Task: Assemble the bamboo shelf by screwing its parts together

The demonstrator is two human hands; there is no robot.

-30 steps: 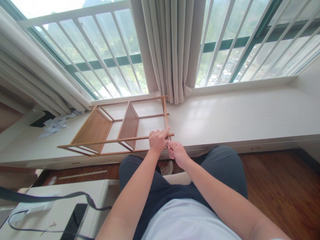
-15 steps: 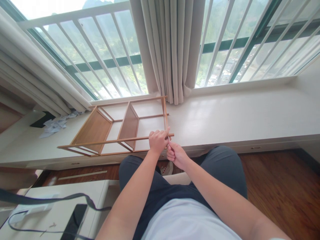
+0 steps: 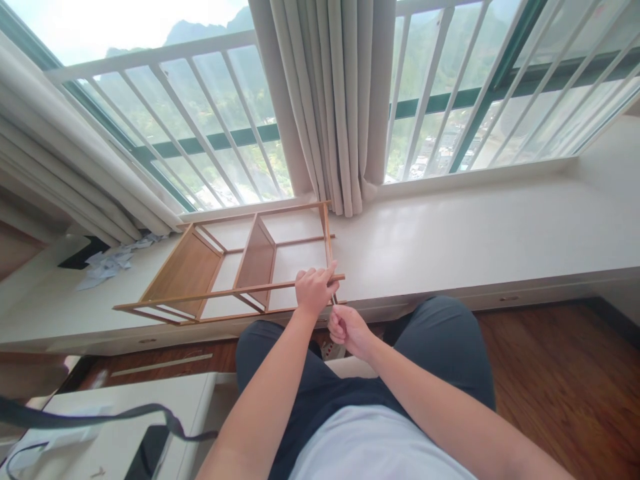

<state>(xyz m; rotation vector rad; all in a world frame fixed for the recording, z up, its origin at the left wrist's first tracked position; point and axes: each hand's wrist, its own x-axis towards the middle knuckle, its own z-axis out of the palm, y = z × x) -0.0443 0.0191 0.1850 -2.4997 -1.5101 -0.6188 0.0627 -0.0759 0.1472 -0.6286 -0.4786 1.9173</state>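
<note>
Wooden shelf frame [image 3: 235, 267] on sill, compartments bare; left hand [image 3: 314, 291] grips rail.

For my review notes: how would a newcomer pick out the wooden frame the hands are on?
On the long white sill under the window lies a bamboo shelf frame on its side, left of the hanging curtain. It alone is open slats and panels; the left hand grips its near rail.

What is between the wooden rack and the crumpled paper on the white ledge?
Nothing. In the head view, only bare white ledge lies between the rack and the crumpled paper. The left hand grips the rack's other end.
</note>
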